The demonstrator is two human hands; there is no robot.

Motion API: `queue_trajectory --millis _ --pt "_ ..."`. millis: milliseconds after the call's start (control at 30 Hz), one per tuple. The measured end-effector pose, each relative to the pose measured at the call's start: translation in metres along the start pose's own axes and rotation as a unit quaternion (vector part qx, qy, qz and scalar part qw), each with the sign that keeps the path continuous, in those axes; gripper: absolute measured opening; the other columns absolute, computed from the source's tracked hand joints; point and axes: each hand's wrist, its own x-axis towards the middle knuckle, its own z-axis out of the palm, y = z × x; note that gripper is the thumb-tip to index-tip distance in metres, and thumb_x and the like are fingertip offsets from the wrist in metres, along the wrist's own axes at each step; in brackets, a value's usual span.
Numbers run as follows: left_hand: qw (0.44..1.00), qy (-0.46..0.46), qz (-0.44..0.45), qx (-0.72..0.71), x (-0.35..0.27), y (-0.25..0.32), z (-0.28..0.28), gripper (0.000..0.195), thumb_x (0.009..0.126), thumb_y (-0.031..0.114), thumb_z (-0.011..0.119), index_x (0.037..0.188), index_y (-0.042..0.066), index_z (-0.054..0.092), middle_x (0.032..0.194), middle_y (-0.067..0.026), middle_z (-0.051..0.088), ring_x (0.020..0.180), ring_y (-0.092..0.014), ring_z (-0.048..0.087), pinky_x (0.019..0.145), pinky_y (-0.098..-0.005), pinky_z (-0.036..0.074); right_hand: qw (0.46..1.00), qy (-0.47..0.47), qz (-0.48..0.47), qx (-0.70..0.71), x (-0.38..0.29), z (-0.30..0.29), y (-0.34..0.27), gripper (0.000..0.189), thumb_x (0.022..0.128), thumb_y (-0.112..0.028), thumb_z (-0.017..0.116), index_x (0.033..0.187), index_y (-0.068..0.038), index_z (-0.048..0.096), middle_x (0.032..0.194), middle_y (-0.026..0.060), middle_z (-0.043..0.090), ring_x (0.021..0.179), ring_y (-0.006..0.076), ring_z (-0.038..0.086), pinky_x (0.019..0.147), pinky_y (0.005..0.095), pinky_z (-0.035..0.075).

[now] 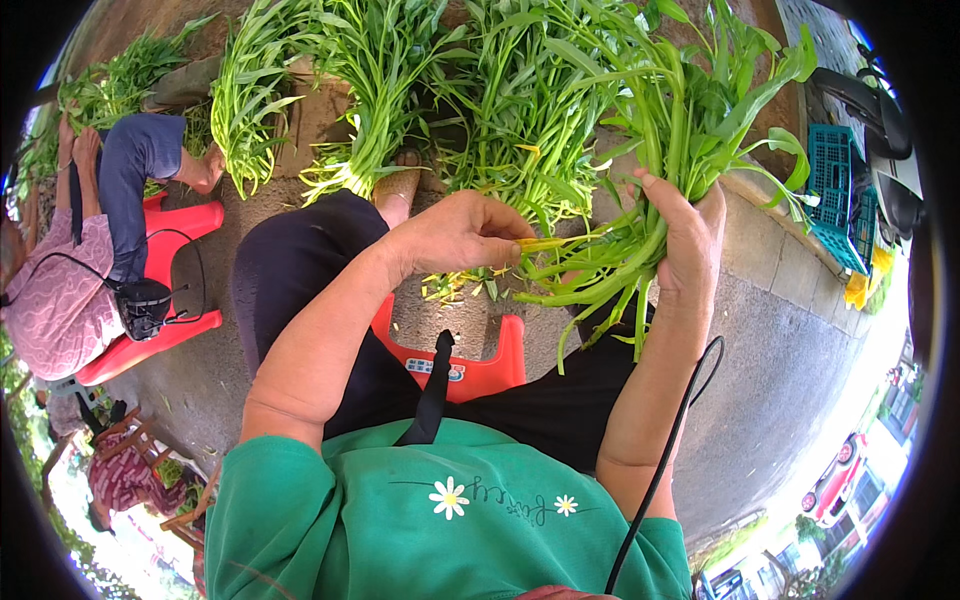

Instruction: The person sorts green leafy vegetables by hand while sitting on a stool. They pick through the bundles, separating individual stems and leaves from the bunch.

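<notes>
My right hand (686, 225) is closed around a bundle of leafy green stalks (652, 127), which looks like water spinach, with leaves pointing away from me and stem ends towards my lap. My left hand (469, 232) pinches a yellowed leaf (551, 243) between thumb and fingers, beside the lower stems of that bundle. Beyond my knees lie more bunches of the same greens, one at the middle (367, 97) and a larger pile (517, 127) to its right. Yellow and green trimmings (454, 286) are scattered on the ground between my legs.
A red plastic stool (487, 375) is under me. At left a person (60, 292) on another red stool (169, 225) handles greens; a further person (124, 472) sits behind. Teal plastic crates (832, 187) and a parked scooter (889, 142) stand at right.
</notes>
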Motion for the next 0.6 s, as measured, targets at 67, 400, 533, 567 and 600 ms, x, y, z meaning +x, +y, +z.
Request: queue_trajectory --millis 67,400,533,567,600 --pt "1.0 0.003 0.0 -0.018 0.001 -0.004 0.001 0.031 0.079 0.015 0.065 0.105 -0.001 0.064 0.088 -0.0053 0.067 0.081 -0.01 0.06 0.076 -0.0251 0.047 1.0 0.002 0.0 0.0 -0.001 0.003 -0.001 0.028 0.073 -0.004 0.063 0.099 0.004 0.058 0.085 0.008 0.062 0.072 0.0148 0.058 0.069 0.0282 0.047" --pt "0.996 0.016 -0.03 -0.079 0.006 -0.01 0.003 0.02 0.083 0.006 0.061 0.1 -0.002 0.066 0.08 -0.0064 0.068 0.071 -0.009 0.063 0.066 -0.0217 0.051 1.0 -0.001 -0.002 0.0 -0.001 0.002 0.0 0.028 0.073 -0.005 0.064 0.099 0.004 0.058 0.086 0.0081 0.062 0.072 0.015 0.058 0.069 0.0284 0.047" --pt "0.994 0.034 -0.026 -0.101 0.006 -0.012 0.004 0.019 0.081 0.005 0.06 0.098 -0.003 0.066 0.077 -0.0073 0.067 0.067 -0.009 0.063 0.064 -0.0217 0.051 1.0 -0.004 -0.002 0.002 -0.001 0.004 -0.001 0.028 0.073 -0.004 0.064 0.099 0.004 0.057 0.087 0.0082 0.062 0.073 0.0151 0.058 0.07 0.0288 0.048" --pt "0.994 0.037 -0.023 -0.099 0.006 -0.012 0.004 0.018 0.082 0.004 0.06 0.097 -0.002 0.066 0.077 -0.0066 0.067 0.068 -0.009 0.063 0.064 -0.0215 0.051 1.0 -0.004 -0.001 0.001 -0.001 0.004 -0.001 0.028 0.073 -0.004 0.064 0.099 0.004 0.057 0.087 0.0082 0.062 0.073 0.0151 0.058 0.07 0.0289 0.048" --pt "0.994 0.04 -0.021 -0.096 0.006 -0.012 0.005 0.017 0.082 0.004 0.059 0.096 -0.002 0.066 0.078 -0.0059 0.067 0.069 -0.009 0.063 0.064 -0.0213 0.052 1.0 -0.003 0.001 0.001 -0.001 0.004 -0.001 0.028 0.073 -0.004 0.064 0.099 0.004 0.057 0.087 0.0082 0.062 0.073 0.0152 0.058 0.07 0.029 0.048"
